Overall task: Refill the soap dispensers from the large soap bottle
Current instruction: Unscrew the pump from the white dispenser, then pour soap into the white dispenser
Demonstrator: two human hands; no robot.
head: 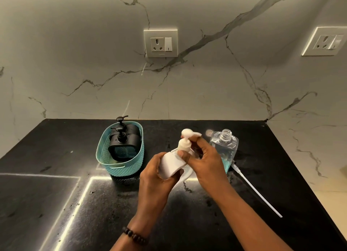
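Left hand (161, 172) gripping a white soap dispenser (173, 163) tilted above the black table (56, 203); right hand (204, 161) pinching its white pump collar (185, 145). Just right, standing uncapped: clear soap bottle (224, 147), blue liquid inside. Left, sitting in a teal basket (120, 166): two black dispensers (124, 144).

— What sort of place is this?
— A home, most likely a kitchen or washroom counter. The polished black stone tabletop (56, 203) meets a veined marble wall (75, 63).
— Anything else?
— Two wall sockets with switches (160, 43) (326, 41), and a teal basket (120, 168) holding black soap dispensers (124, 143).
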